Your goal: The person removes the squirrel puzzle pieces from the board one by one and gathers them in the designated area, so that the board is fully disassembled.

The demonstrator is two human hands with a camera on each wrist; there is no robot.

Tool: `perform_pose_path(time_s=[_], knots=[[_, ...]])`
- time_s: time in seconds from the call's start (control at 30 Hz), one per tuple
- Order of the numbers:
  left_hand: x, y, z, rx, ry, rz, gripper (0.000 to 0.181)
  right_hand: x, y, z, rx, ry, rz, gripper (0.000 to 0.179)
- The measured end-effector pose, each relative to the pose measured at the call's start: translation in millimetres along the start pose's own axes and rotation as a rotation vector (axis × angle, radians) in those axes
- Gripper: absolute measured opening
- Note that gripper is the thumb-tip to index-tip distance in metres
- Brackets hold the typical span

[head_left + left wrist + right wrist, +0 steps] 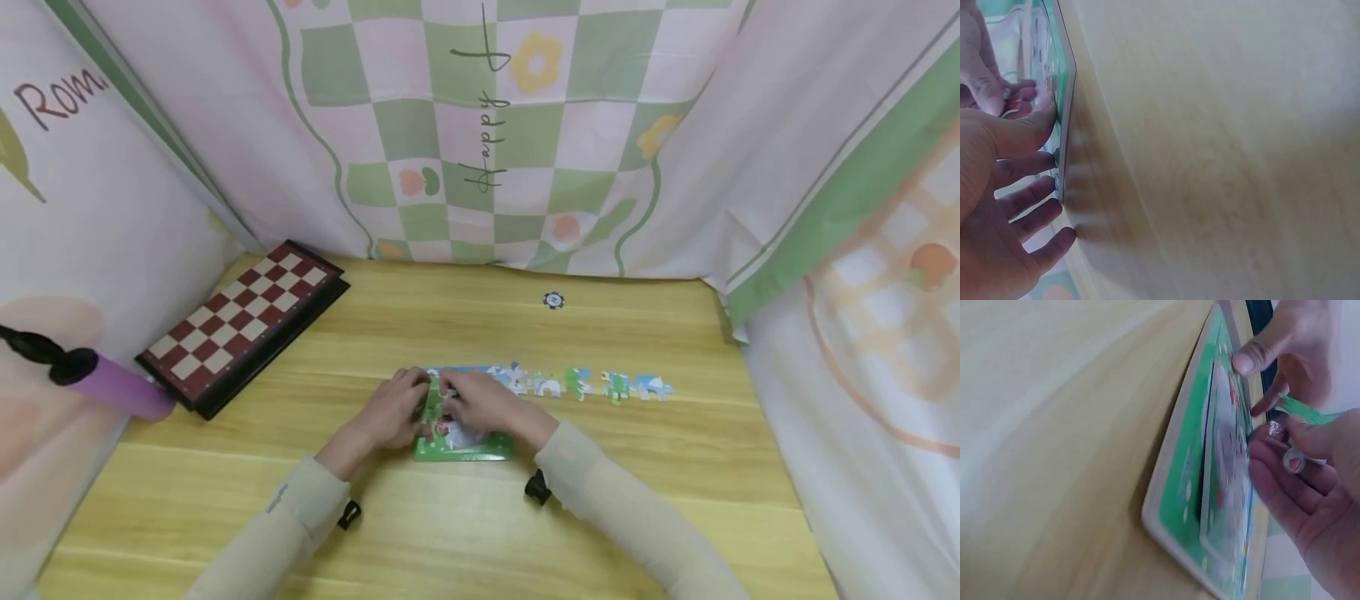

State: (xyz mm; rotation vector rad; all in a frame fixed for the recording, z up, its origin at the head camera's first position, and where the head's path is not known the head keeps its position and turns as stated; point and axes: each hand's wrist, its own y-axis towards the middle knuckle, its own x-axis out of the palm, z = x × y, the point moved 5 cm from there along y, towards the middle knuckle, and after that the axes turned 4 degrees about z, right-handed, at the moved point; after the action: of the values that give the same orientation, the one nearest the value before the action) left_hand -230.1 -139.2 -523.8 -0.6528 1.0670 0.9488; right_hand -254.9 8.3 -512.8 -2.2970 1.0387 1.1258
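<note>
A green-bordered jigsaw puzzle board [463,455] lies flat on the table between both hands. My left hand [390,408] is at its left side. In the left wrist view the left thumb [1041,125] lies on the board, and the spread fingers touch down along its edge. Over the board, my right hand [480,402] pinches a small puzzle piece [1294,462] between thumb and fingers, its rounded knob showing in the right wrist view. Part of the board's picture is hidden under the hands.
Several loose puzzle pieces [577,382] form a row right of the board. A round chip [553,300] lies farther back. At the left are a folding chessboard [243,321] and a purple cylinder [123,387]. Printed curtains [480,225] bound the table's back and sides.
</note>
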Motion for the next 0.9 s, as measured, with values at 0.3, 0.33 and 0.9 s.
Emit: perform_pose_path(time_s=[0.3,0.33,0.9], knots=[[0.6,-0.3,0.4,-0.031,-0.022,-0.004,0.060,-40,-28.1,28,0.103,0.004,0.190,0.007],[0.8,-0.5,0.1,-0.032,-0.019,-0.007,0.060,-44,-31.9,33,0.124,0.012,0.200,0.007],[2.1,1.5,-2.1,-0.032,-0.012,-0.032,0.059,-48,-96.7,78,0.251,0.053,0.053,0.006]])
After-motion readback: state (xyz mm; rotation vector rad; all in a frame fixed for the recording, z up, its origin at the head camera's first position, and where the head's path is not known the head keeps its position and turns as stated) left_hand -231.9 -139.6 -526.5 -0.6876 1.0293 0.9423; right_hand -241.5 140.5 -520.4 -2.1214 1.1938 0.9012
